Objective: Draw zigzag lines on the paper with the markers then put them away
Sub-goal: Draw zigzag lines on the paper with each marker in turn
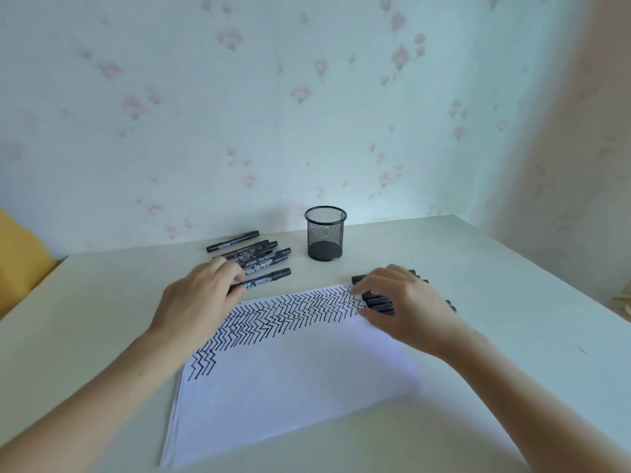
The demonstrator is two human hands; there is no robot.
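A white sheet of paper (293,380) lies on the table, its far part filled with rows of black zigzag lines (290,315). Several black markers (252,256) lie in a group beyond the paper's far left corner. My left hand (201,298) rests there with its fingers closed on the nearest marker (269,278). At the paper's far right corner my right hand (399,298) covers a second bunch of black markers (379,303), fingers curled over them. A black mesh pen cup (325,233) stands upright and empty between the two groups, further back.
The white table (102,336) meets a flowered wall (307,114) at the back. A yellow object (20,254) sits off the table's left edge. The table's right edge runs diagonally at the far right.
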